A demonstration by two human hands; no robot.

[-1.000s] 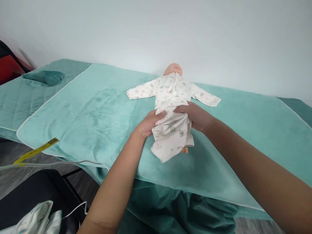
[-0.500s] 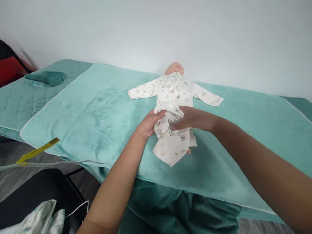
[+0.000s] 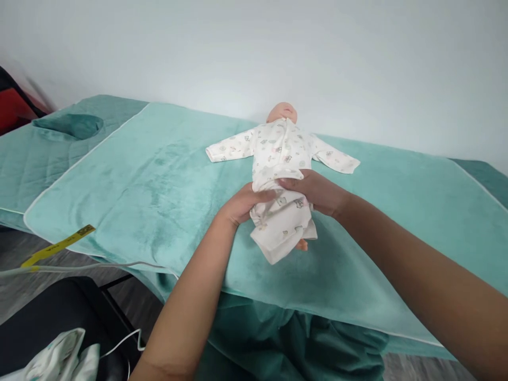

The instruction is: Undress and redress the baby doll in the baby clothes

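A baby doll (image 3: 282,112) lies on its back on the green bed cover, head toward the wall. It wears a white printed long-sleeved top (image 3: 282,145), sleeves spread out to both sides. White printed baby pants (image 3: 283,230) cover its lower body, and a bit of a foot shows below one leg opening. At the doll's left-hand side in view, my left hand (image 3: 244,203) grips the waist of the pants, thumb on top. Opposite it, my right hand (image 3: 317,193) is closed on the waistband too, its thumb pointing inward. Most fingers of both hands are hidden.
The bed cover (image 3: 166,180) stretches to both sides, with a face hole (image 3: 73,127) at left. A white wall (image 3: 254,53) stands behind. At lower left are a black chair (image 3: 59,301) with printed cloth (image 3: 59,354) on it, and a cable (image 3: 99,265) with a yellow tag (image 3: 59,246).
My right hand has gone from loosely reaching over the pants to gripping the waistband. My left thumb has moved inward over the fabric. The pants' legs have shifted, showing more of the foot.
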